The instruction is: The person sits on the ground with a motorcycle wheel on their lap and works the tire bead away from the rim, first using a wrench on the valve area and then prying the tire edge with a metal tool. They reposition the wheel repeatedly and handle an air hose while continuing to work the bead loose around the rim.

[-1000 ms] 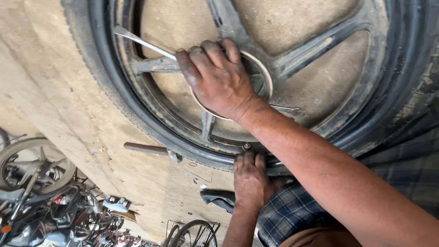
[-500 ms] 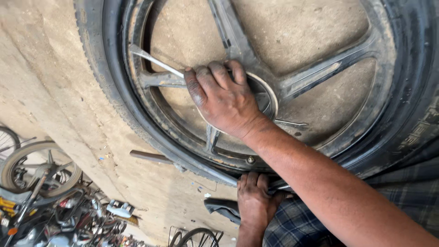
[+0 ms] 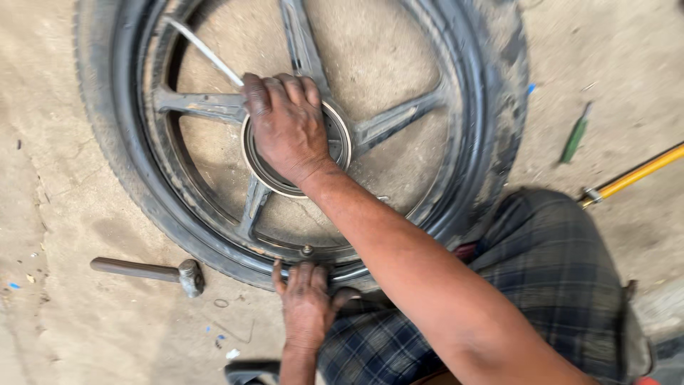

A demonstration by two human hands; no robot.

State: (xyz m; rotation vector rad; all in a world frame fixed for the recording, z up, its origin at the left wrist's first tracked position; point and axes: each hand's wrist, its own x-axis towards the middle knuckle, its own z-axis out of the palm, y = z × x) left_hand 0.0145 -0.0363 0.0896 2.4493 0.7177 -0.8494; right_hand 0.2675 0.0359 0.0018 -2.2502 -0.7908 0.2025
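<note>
The tyre lies flat on the concrete floor, filling the far left and centre of the view, still seated around a dark five-spoke alloy wheel. Its near bead sits against the rim just beyond the person's knee, which is covered in checked cloth.

The right hand rests over the hub, fingers curled and closed around the near end of a slim metal lever that runs up and left toward the far rim. Whether the lever tip is under the bead cannot be told; the far end is cut by the rim's shadow.

The left hand presses palm-down on the near tyre wall, fingers spread narrow, holding nothing; a valve stem stands just beyond its fingertips.

Judgement on the step: the lever work goes best if the left hand keeps the near bead pushed down into the rim's well, giving slack on the far side. The lever wants a shallow bite and a steady pull toward the hub, not a jerk, to spare the bead and rim edge.

A hammer lies on the floor left of the left hand. A green-handled tool and a yellow bar lie well apart, to the right.
</note>
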